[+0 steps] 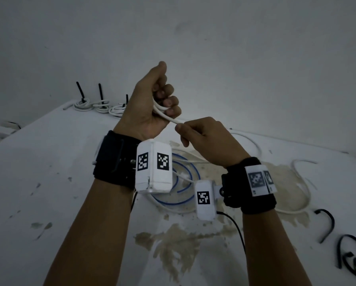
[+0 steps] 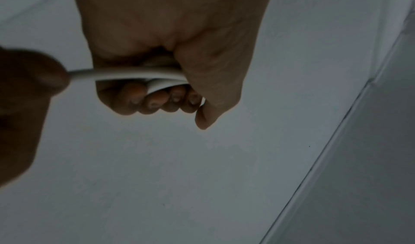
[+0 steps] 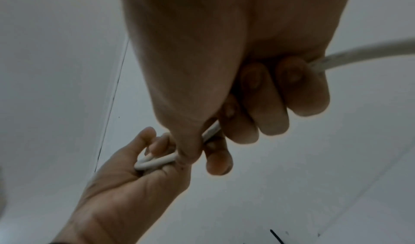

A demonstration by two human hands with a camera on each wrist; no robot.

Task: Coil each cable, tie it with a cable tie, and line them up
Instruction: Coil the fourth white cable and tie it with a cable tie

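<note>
White stained table [image 1: 49, 182]: loose blue cable [image 1: 185, 200], three tied coils [image 1: 98, 106] far-left, spare black cable ties [image 1: 328, 226] right. Left hand [image 1: 152, 108] fisted round white cable [image 1: 169, 117] loops; right hand [image 1: 206, 139] pinches its trailing strand.

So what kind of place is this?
Probably a makeshift workbench in a bare room: a stained white table against a plain white wall, with tied white cable coils and loose black cable ties on it.

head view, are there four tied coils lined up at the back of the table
No, only three tied coils lie in a row at the table's far left edge.
</note>
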